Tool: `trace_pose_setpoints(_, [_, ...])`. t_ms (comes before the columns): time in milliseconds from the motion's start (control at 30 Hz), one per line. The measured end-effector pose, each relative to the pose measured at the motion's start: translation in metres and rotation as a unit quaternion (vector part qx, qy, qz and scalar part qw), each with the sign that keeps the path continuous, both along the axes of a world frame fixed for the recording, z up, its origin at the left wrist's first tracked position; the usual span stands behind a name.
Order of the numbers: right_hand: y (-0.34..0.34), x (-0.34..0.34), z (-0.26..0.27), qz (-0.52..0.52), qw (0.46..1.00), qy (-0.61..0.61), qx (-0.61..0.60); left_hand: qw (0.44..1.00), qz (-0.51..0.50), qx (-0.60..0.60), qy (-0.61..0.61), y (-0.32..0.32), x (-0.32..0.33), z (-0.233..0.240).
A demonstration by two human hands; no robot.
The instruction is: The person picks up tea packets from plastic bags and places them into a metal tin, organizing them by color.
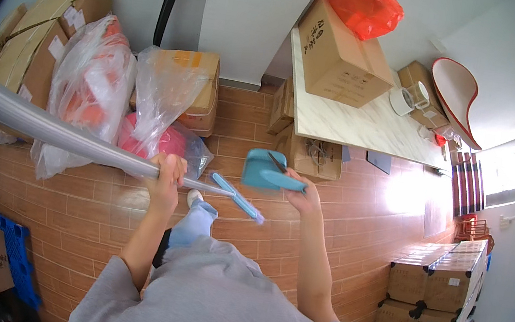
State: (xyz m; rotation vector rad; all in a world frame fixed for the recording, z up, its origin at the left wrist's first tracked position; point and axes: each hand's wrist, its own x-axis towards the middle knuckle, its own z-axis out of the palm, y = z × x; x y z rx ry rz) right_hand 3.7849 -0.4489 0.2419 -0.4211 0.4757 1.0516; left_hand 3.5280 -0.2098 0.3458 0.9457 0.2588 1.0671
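Note:
My left hand (167,178) is closed around the silver tubular handle (72,131) of a broom, which slants from the far left down towards the floor. Beyond my front foot is its narrow blue broom head (237,198) with pale purple bristles; whether it touches the floor I cannot tell. In my right hand (301,198) is a small teal dustpan (262,162), gripped by its short handle, with the pan pointing away to the left. A thin, dark, pointed object (277,162) also sticks out from this hand over the pan; its kind is unclear.
Plastic-wrapped bundles (91,86) and cartons (205,78) line the wall ahead. A marble-patterned table (343,124) carries a large cardboard box (342,63), with more boxes (313,157) beneath it. Stacked cartons (428,291) stand at right, a blue plastic pallet (16,255) at lower left. The floor (236,233) is wood-look tile.

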Motion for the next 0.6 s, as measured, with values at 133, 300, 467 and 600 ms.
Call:
trace_pose_setpoints(133, [0.105,0.077,0.003,-0.007,0.999,-0.005,-0.043,1.000,-0.011,-0.007,0.003,0.064,0.080,0.012])
trace_pose_setpoints(300, [0.216,0.165,-0.005,-0.006,0.999,0.003,-0.052,0.999,-0.044,-0.012,0.013,0.123,0.180,0.010])
trace_pose_setpoints(467, [0.304,0.255,-0.043,-0.016,0.996,0.040,-0.072,0.997,-0.002,0.011,0.070,0.158,0.276,-0.007])
trace_pose_setpoints(600, [0.370,0.326,-0.089,-0.015,0.992,0.080,-0.096,0.995,0.001,0.017,0.094,0.193,0.344,-0.028])
